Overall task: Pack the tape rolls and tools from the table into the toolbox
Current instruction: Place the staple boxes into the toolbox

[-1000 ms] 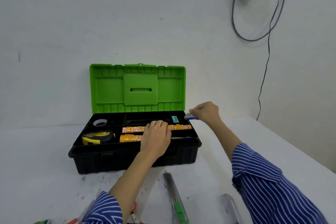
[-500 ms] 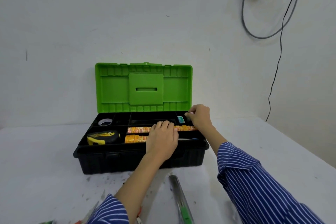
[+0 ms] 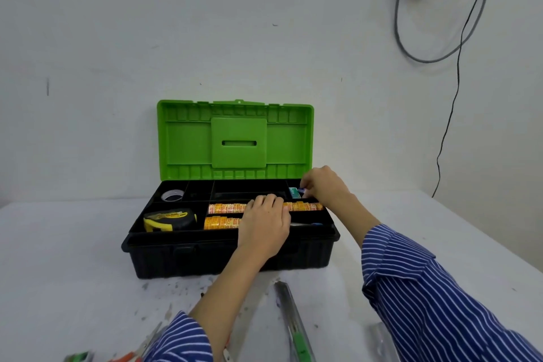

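Toolbox (image 3: 229, 256) stood open at twelve o'clock on the desk (image 3: 73, 273). A small blue item (image 3: 302, 191) was pinched in the right hand (image 3: 323, 185) grip over the rear right compartment; the left hand (image 3: 264, 223) was laid on the tape rolls (image 3: 226, 208). Release is best made low, square inside the dividers.

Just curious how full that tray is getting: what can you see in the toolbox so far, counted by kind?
Rows of orange tape rolls: 2, partly under the left hand
Yellow tape measure: 1
Loose pale tape roll: 1
Small teal item by the right hand: 1
Total: 5
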